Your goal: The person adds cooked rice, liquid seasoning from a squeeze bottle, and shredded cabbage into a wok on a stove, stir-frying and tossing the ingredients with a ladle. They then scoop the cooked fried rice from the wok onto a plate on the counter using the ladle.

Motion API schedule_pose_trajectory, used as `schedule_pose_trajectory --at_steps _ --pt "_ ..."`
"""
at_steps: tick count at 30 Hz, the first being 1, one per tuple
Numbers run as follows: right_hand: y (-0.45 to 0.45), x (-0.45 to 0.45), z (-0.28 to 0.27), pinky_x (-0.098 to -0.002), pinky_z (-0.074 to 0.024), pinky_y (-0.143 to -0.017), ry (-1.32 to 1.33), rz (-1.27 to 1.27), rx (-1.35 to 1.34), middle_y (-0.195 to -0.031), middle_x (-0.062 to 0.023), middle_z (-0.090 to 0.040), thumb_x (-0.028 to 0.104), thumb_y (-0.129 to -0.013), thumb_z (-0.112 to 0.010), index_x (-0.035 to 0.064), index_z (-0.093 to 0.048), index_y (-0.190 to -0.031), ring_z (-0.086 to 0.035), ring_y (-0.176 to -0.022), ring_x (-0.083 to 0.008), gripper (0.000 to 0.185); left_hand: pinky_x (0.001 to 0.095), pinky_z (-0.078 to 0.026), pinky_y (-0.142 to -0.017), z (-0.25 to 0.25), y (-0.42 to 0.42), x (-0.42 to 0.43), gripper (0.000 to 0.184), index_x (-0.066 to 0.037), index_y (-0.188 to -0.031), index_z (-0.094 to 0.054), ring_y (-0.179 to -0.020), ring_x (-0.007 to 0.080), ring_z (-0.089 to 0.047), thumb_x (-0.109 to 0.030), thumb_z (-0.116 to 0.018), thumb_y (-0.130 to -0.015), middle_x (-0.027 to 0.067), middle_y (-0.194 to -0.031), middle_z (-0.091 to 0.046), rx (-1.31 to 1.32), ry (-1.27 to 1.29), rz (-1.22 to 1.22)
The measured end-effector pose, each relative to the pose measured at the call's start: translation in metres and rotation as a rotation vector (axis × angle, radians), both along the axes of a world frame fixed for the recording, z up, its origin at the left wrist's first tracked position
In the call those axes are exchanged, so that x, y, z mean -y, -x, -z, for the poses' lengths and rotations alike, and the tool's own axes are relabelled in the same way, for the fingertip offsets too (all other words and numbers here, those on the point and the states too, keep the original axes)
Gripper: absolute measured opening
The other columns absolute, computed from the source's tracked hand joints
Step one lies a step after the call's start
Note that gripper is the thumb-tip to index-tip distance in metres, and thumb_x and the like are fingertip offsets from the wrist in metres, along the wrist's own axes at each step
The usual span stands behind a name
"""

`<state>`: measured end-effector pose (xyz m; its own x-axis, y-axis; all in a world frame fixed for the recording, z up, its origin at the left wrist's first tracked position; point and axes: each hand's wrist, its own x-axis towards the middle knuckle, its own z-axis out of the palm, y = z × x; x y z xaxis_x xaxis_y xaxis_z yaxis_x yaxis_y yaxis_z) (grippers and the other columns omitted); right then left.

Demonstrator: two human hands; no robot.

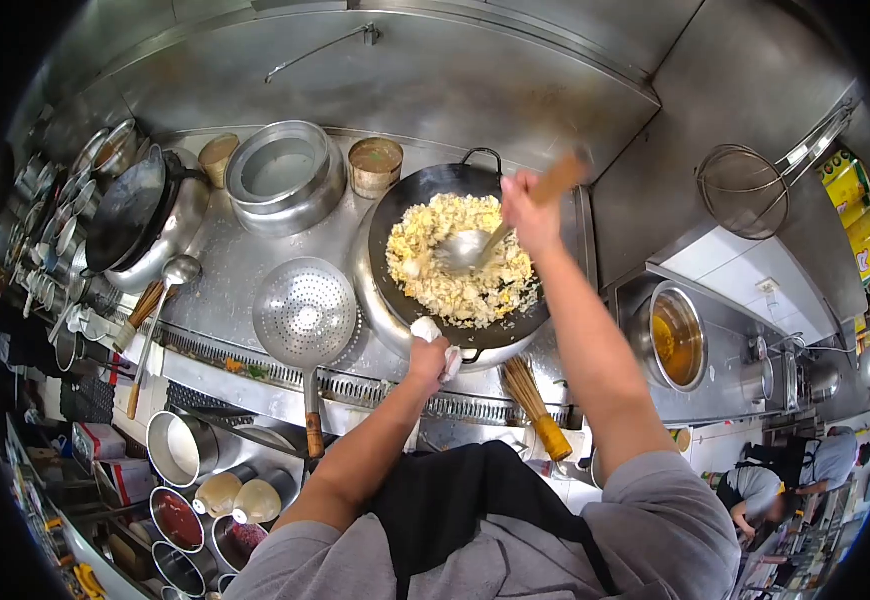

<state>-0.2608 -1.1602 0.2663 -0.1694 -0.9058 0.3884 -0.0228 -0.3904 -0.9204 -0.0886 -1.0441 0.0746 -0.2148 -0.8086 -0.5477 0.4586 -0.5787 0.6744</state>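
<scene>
A black wok holds a heap of yellow and white fried rice with egg. My right hand is closed round the wooden handle of a metal ladle, whose bowl rests in the rice. At the wok's near edge, my left hand grips a white cloth beside the lower wok handle. To the left of the wok lies a perforated strainer with a wooden handle. Just below the wok on the right is a bamboo brush.
Behind stand a large metal pot and a small tub. Another ladle and a dark wok are at left. A pot of orange liquid and a hanging wire skimmer are at right. Co-workers appear far right.
</scene>
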Motion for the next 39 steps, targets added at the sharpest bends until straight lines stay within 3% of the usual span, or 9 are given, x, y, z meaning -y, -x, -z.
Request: schedule_pose_trajectory --at_steps 4,8,10,14,18,28,29,34,39 --pt "-0.019 -0.034 -0.106 -0.023 -0.0304 -0.041 0.139 -0.026 -0.004 -0.056 0.0025 -0.047 0.027 -0.086 -0.073 0.0092 -0.049 -0.069 -0.039 -0.044 -0.0062 0.034 0.0303 -0.048 -0.044 0.011 -0.002 0.003 0.014 0.001 -0.097 -0.054 -0.062 0.0177 -0.061 -0.005 -0.056 -0.084 0.0108 -0.082 -0.06 0.076 0.016 0.042" --pt "-0.025 -0.042 -0.013 -0.0253 -0.033 -0.047 0.437 0.086 -0.222 -0.059 0.0028 -0.045 0.02 -0.092 -0.063 0.0095 -0.043 -0.07 -0.042 -0.052 -0.0075 0.031 0.0294 -0.045 -0.042 0.032 0.002 0.005 0.022 0.001 -0.104 -0.051 -0.058 0.0172 -0.06 -0.007 -0.056 -0.085 0.0097 -0.082 -0.061 0.061 0.064 0.069" --pt "-0.038 -0.026 0.022 -0.0257 -0.0349 -0.051 0.066 0.142 -0.327 -0.06 0.0027 -0.047 0.022 -0.091 -0.064 0.0092 -0.044 -0.069 -0.044 -0.056 -0.0077 0.033 0.0304 -0.044 -0.04 0.02 0.002 0.003 0.025 0.001 -0.106 -0.05 -0.055 0.0172 -0.059 -0.008 -0.057 -0.085 0.0096 -0.081 -0.061 0.12 0.025 0.079" --pt "-0.064 -0.073 -0.083 -0.0265 -0.032 -0.047 0.045 0.159 -0.461 -0.059 0.0036 -0.043 0.02 -0.09 -0.066 0.0094 -0.048 -0.07 -0.038 -0.051 -0.0073 0.029 0.0319 -0.041 -0.038 0.016 -0.002 0.006 0.024 0.001 -0.103 -0.05 -0.052 0.0175 -0.058 -0.01 -0.058 -0.084 0.0097 -0.079 -0.06 0.188 -0.013 0.128" --pt "-0.068 -0.085 -0.039 -0.024 -0.0311 -0.044 0.083 0.031 0.255 -0.056 0.004 -0.043 0.012 -0.091 -0.063 0.0113 -0.042 -0.068 -0.04 -0.047 -0.0071 0.03 0.0318 -0.042 -0.039 0.012 -0.001 0.005 0.011 0.0 -0.089 -0.054 -0.053 0.0172 -0.058 -0.008 -0.056 -0.082 0.0073 -0.073 -0.057 0.185 -0.025 0.115" --pt "-0.026 -0.075 -0.043 -0.0238 -0.0272 -0.04 -0.044 0.483 0.199 -0.053 0.0022 -0.038 0.016 -0.092 -0.063 0.0072 -0.046 -0.075 -0.033 -0.043 -0.0068 0.026 0.0381 -0.042 -0.041 0.032 -0.008 0.016 0.033 0.005 -0.105 -0.047 -0.056 0.0215 -0.059 -0.015 -0.06 -0.082 0.0136 -0.076 -0.059 0.225 -0.034 0.24" --pt "0.016 -0.043 0.012 -0.026 -0.0298 -0.04 0.086 0.17 0.234 -0.053 0.0017 -0.041 0.015 -0.092 -0.064 0.0073 -0.044 -0.073 -0.037 -0.042 -0.0081 0.029 0.038 -0.046 -0.044 0.043 -0.007 0.021 0.035 0.006 -0.107 -0.047 -0.058 0.0228 -0.061 -0.015 -0.06 -0.082 0.0147 -0.08 -0.061 0.227 -0.046 0.254" --pt "0.004 -0.088 -0.09 -0.0257 -0.0289 -0.04 0.143 0.256 0.259 -0.052 0.0021 -0.039 0.015 -0.093 -0.062 0.0071 -0.043 -0.071 -0.034 -0.041 -0.0083 0.03 0.038 -0.05 -0.048 0.046 -0.011 0.024 0.021 -0.001 -0.095 -0.055 -0.061 0.0214 -0.063 -0.018 -0.059 -0.084 0.0109 -0.079 -0.063 0.228 -0.019 0.299" --pt "-0.013 -0.054 0.004 -0.0252 -0.0279 -0.039 0.149 0.117 0.217 -0.053 0.0026 -0.038 0.013 -0.095 -0.059 0.0086 -0.046 -0.072 -0.033 -0.041 -0.0078 0.026 0.0418 -0.053 -0.06 0.042 -0.022 0.026 0.019 -0.014 -0.091 -0.061 -0.07 0.0205 -0.063 -0.032 -0.055 -0.09 0.003 -0.079 -0.064 0.165 -0.192 0.599"
